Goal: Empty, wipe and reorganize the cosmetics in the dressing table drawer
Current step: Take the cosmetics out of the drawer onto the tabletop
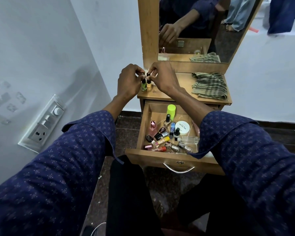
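I see L hand (pixel 128 80) pinching cap of green nail polish bottle (pixel 144 86); R hand (pixel 162 77) pinching cap of yellow nail polish bottle (pixel 149 87); both bottles upright, touching, at tabletop (pixel 184 82) front-left corner; checked cloth (pixel 209 86) toward right edge; open drawer (pixel 144 126) below holds remaining cosmetics, incl. white nail polish remover tub (pixel 182 127), lime-green container (pixel 171 111).

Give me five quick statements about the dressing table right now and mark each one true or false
1. The left hand pinches the cap of the green nail polish bottle. True.
2. The right hand rests inside the drawer. False: it pinches the cap of the pale yellow bottle on the tabletop.
3. The drawer is shut. False: it is pulled open with cosmetics inside.
4. A checked cloth lies on the tabletop. True.
5. The white round jar stands beside the cloth. False: it lies in the drawer.
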